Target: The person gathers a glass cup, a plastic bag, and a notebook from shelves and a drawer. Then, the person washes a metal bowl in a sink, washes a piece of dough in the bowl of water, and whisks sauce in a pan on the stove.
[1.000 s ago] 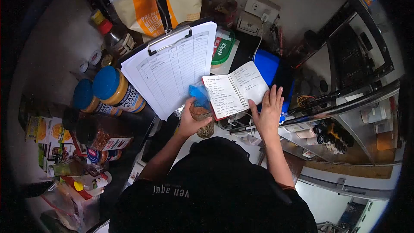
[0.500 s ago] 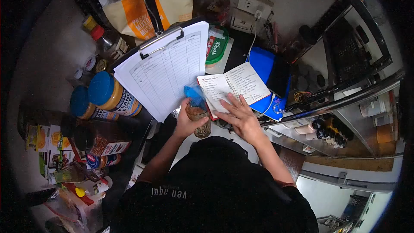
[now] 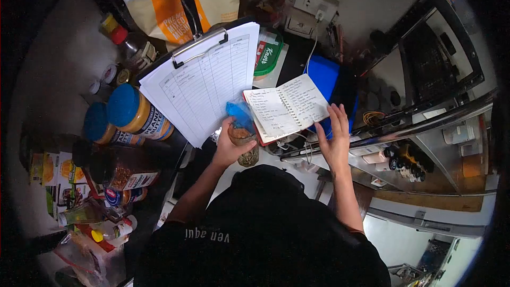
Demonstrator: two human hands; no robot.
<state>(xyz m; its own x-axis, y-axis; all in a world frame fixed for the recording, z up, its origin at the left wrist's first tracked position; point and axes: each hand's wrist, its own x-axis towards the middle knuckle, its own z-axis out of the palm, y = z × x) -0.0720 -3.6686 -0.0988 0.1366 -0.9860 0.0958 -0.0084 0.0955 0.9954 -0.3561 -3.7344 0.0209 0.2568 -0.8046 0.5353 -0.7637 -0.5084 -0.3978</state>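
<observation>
Head view shows a spiral-bound notebook (image 3: 295,107) lying spread between the person's two hands, its handwritten pages up and a red cover edge peeking out below. It looks light, with limp leaves that probably bend and lift easily, while the cover is likely the stiffer part. The outer cover edges would be the surest hold for the whole book; a single leaf calls for a gentle pinch at its outer corner, since the paper could tear along the wire spine.

Just beside the notebook's left page, a clear jar (image 3: 248,156) with brownish contents sits in the grasp of the left hand (image 3: 229,146). Whether it is glass or plastic cannot be told; it is probably firm, smooth enough to slip, and best held around its body. Crumpled blue plastic (image 3: 239,110) at its top looks soft and nearly weightless.

The left hand wraps the jar near its upper part, thumb across the near side, forearm angled up from the person's left. The right hand (image 3: 336,134) grasps nothing visible: its fingers are extended and slightly parted, pointing away from the body, with the thumb near the right page's lower corner. Whether fingertips or thumb touch the paper is unclear.
</observation>
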